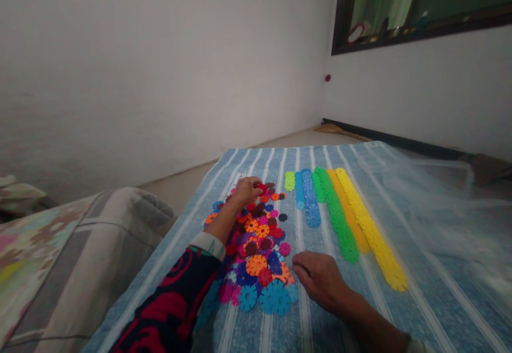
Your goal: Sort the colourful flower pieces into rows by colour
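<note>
The left hand (246,190) reaches to the far end of the pile, its fingertips pinched together on a red disc (262,186) that sits just at the heap's far edge, by a few dark pieces. The right hand (318,278) rests knuckles-up on the cloth at the near right edge of the heap, fingers curled under; whether anything lies inside them cannot be told. Between the two hands lies the mixed pile (260,246) of toothed plastic discs in orange, red, pink, purple, dark blue and light blue, still jumbled and overlapping. To its right, apart from it, single-colour rows are already laid out side by side: a short light-green row (289,181), a blue row (310,198), a long green row (338,219), an orange row (352,217) and the longest, a yellow row (374,233). Judging by this, the greens, the orange-yellow and the yellow look sorted out, while red, pink, purple and much of the blue and orange remain in the heap, so a good share is left. Everything sits on a blue striped cloth (420,299), with sheer netting (440,193) at its right and a folded blanket (100,235) at its left.
</note>
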A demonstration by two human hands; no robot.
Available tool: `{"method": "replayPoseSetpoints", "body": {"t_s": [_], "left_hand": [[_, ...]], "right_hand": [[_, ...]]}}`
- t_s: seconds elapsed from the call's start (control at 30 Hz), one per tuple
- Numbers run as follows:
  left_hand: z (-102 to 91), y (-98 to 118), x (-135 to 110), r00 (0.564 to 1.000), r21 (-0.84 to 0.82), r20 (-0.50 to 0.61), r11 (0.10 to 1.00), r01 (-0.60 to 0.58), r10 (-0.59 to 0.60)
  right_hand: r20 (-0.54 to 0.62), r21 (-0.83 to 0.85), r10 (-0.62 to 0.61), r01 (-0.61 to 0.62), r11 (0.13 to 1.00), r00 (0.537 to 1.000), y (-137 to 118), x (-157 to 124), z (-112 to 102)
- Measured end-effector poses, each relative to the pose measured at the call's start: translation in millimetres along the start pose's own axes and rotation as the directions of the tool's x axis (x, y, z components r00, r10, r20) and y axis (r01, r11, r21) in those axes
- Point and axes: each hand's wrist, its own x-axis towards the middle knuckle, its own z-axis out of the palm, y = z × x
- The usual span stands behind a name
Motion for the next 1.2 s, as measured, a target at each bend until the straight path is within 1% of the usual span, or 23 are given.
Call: {"method": "replayPoseSetpoints", "body": {"t_s": [0.03, 0.1, 0.17, 0.23, 0.33, 0.53, 0.8, 1.03, 1.2], "left_hand": [[8.8, 10.2, 6.4, 0.999, 0.005, 0.021, 0.999, -0.043, 0.042], [25.7, 27.8, 18.7, 0.997, 0.003, 0.03, 0.997, -0.073, 0.073], [40.1, 40.3, 29.9, 0.995, -0.003, 0.042, 0.996, -0.092, 0.092], [50.8, 47.4, 39.7, 0.992, -0.008, 0.055, 0.994, -0.109, 0.11], [60.4, 50.3, 50.7, 0.988, -0.008, 0.079, 0.991, -0.133, 0.133], [67.3, 47.5, 59.4, 0.976, 0.01, 0.125, 0.984, -0.18, 0.177], [70.5, 51.7, 60.9, 0.964, 0.071, 0.139, 0.969, -0.238, 0.227], [71.3, 54.5, 53.1, 0.973, 0.151, 0.124, 0.965, -0.214, 0.197], [69.6, 54.0, 46.1, 0.981, 0.189, 0.121, 0.966, -0.175, 0.154]], "right_hand": [[0.007, -0.004, 0.002, -0.002, 1.0, 1.0, -0.2, 0.3, -0.1], [0.016, -0.013, 0.007, -0.007, 1.0, 1.0, -0.2, 0.8, 0.4], [0.014, -0.018, 0.002, -0.002, 1.0, 1.0, 0.1, 1.3, 1.3], [0.009, -0.026, -0.008, 0.008, 1.0, 1.0, 0.4, 2.0, 2.3], [0.002, -0.051, -0.013, 0.013, 0.999, 1.0, 0.5, 3.1, 3.6], [-0.025, -0.067, -0.018, 0.017, 0.998, 1.0, 1.2, 3.9, 6.8], [0.007, -0.071, -0.008, 0.008, 0.997, 1.0, 0.5, 4.4, 4.0], [0.034, -0.047, 0.009, -0.007, 0.999, 0.999, 0.4, 4.0, 1.8], [0.024, -0.036, 0.005, -0.004, 0.999, 1.0, 1.7, 3.9, 2.9]]}}
